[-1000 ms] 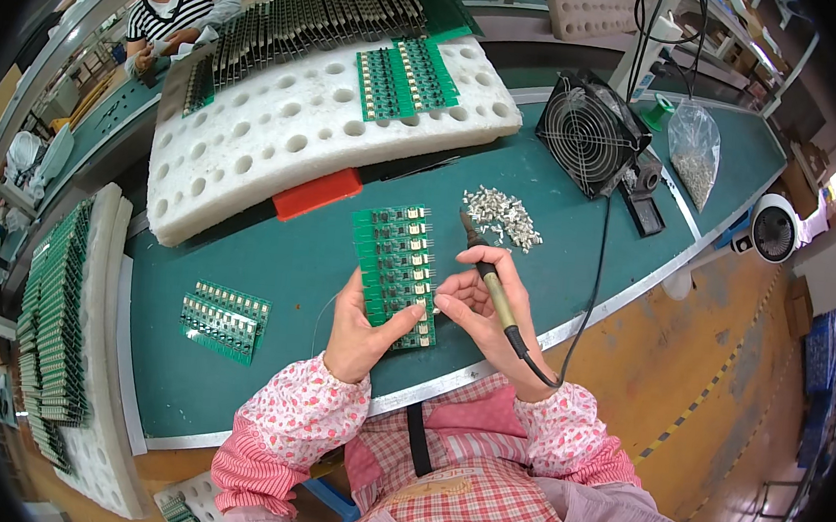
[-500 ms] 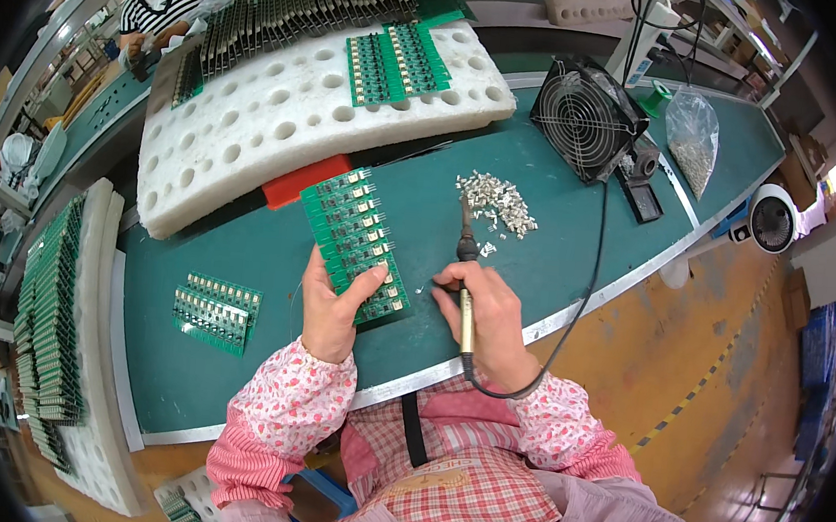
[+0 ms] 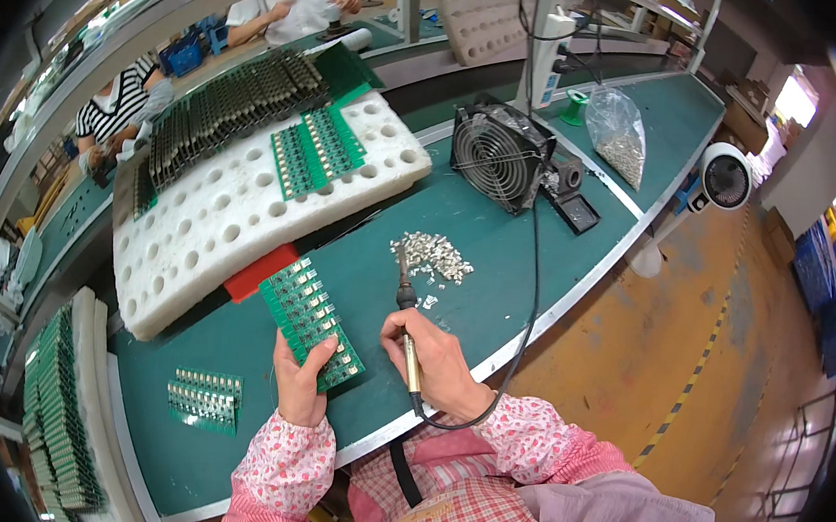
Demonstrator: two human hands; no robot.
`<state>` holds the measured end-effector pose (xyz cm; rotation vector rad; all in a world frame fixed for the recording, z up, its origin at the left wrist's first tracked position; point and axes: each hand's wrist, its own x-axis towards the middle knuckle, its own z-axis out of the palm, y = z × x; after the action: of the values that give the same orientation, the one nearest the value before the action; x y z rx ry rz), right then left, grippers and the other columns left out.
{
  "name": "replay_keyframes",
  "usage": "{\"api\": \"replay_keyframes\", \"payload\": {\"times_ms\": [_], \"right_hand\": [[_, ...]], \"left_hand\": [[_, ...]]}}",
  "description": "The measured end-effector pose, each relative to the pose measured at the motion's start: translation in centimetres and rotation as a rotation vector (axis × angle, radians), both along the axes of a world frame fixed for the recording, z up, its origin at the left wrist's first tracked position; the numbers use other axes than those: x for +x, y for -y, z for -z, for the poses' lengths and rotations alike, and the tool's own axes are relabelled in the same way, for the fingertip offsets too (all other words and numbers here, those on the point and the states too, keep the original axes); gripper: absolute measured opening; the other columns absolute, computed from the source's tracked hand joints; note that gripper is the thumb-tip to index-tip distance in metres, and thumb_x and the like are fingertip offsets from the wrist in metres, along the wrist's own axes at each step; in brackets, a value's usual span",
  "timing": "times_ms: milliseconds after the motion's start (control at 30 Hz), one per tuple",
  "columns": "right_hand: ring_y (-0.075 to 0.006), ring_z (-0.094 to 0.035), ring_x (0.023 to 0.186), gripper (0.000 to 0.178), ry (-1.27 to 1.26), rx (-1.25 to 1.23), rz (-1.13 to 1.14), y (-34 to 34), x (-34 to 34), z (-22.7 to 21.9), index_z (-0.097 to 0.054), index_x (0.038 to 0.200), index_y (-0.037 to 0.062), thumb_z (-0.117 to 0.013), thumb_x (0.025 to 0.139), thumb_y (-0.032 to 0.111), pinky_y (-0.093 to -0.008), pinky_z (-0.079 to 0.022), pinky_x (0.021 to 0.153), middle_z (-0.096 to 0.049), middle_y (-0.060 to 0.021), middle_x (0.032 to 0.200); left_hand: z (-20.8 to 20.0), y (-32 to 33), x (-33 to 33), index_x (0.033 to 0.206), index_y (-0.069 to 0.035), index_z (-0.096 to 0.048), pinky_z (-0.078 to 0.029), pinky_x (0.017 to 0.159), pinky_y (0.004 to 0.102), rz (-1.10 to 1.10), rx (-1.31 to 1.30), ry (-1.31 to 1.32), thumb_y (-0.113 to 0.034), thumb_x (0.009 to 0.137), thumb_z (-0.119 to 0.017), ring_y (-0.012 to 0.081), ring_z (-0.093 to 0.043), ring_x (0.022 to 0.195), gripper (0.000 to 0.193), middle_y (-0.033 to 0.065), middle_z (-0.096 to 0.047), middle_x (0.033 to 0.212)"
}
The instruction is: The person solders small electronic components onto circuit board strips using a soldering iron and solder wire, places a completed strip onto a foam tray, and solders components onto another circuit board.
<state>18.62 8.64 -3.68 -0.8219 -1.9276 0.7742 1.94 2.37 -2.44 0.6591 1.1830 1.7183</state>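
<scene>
Right now the left hand (image 3: 300, 389) has a green circuit board (image 3: 304, 311) pinched by its lower end, thumb laid across the face, the board tilted up off to the left over the desk (image 3: 496, 267). Over on the other side, the right hand (image 3: 441, 363) is closed round the gold handle of a soldering iron (image 3: 412, 361), and look how it points: tip away from the body, right at the near left edge of a heap of small white parts (image 3: 435, 255). Touching them or just above? I can't tell from this spot. A few strays lie just below the heap. The black cable (image 3: 536, 280) loops under the wrist and runs up past the black fan (image 3: 500, 158), with an iron stand (image 3: 570, 199) beside it. Farther back, a clear bag (image 3: 619, 139) of pale bits sits near a green spool (image 3: 574, 108). To the left, another circuit board (image 3: 205, 401) lies flat, and beyond it there's the white foam block (image 3: 245, 216), carrying a long row of upright boards (image 3: 238, 111), with a red object (image 3: 260, 270) peeking out from under its front edge.
</scene>
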Motion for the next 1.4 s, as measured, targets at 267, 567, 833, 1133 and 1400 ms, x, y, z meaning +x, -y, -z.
{"api": "replay_keyframes", "payload": {"times_ms": [267,567,833,1133,1400], "right_hand": [[-0.0176,-0.066,0.08,0.031,-0.318,-0.346,-0.193,-0.2,0.8,-0.2,-0.048,0.107,0.0058,-0.067,0.084,-0.003,-0.0302,-0.052,0.07,-0.062,-0.0067,0.087],[-0.0179,-0.064,0.08,0.023,-0.273,-0.211,-0.086,0.4,0.8,-0.2,-0.052,0.103,0.0055,-0.068,0.087,0.002,-0.0299,-0.051,0.071,-0.06,-0.0072,0.088],[-0.0101,-0.067,0.082,0.024,-0.398,-0.47,-0.182,-0.6,1.1,-0.4,-0.053,0.103,0.0036,-0.07,0.086,0.001,-0.0233,-0.054,0.074,-0.065,-0.0043,0.087],[-0.009,-0.066,0.078,0.03,-0.344,-0.548,-0.184,-0.1,0.1,0.0,-0.052,0.101,0.0044,-0.075,0.082,0.003,-0.0224,-0.053,0.07,-0.067,-0.0043,0.084],[-0.0103,-0.066,0.076,0.029,-0.158,-0.423,-0.131,-0.2,0.8,-1.6,-0.052,0.107,0.004,-0.071,0.085,0.001,-0.023,-0.053,0.07,-0.067,-0.0059,0.085]], "left_hand": [[0.8,-0.4,0.6,0.124,-0.004,-0.048,-0.051,0.077,0.0254,0.083,-0.021,-0.068,0.005,0.083,-0.066,0.0123,-0.061,0.09,0.045,0.0034,-0.06,0.104],[1.5,0.5,0.6,0.125,-0.004,-0.047,-0.05,0.075,0.0241,0.055,-0.014,-0.219,0.0,0.085,-0.063,0.0118,-0.06,0.088,0.043,0.0029,-0.059,0.102],[1.1,-0.8,1.1,0.121,-0.002,-0.05,-0.052,0.082,0.0281,0.138,-0.018,-0.29,0.002,0.083,-0.067,0.0145,-0.064,0.093,0.042,0.0072,-0.064,0.107],[1.4,0.5,1.0,0.118,0.0,-0.054,-0.051,0.081,0.0268,0.133,0.024,-0.269,-0.001,0.084,-0.07,0.0114,-0.063,0.092,0.037,0.0056,-0.066,0.106],[1.7,0.1,1.5,0.12,0.0,-0.054,-0.051,0.083,0.0266,0.131,0.04,-0.271,0.0,0.083,-0.071,0.0112,-0.062,0.095,0.04,0.0059,-0.065,0.109]]}}
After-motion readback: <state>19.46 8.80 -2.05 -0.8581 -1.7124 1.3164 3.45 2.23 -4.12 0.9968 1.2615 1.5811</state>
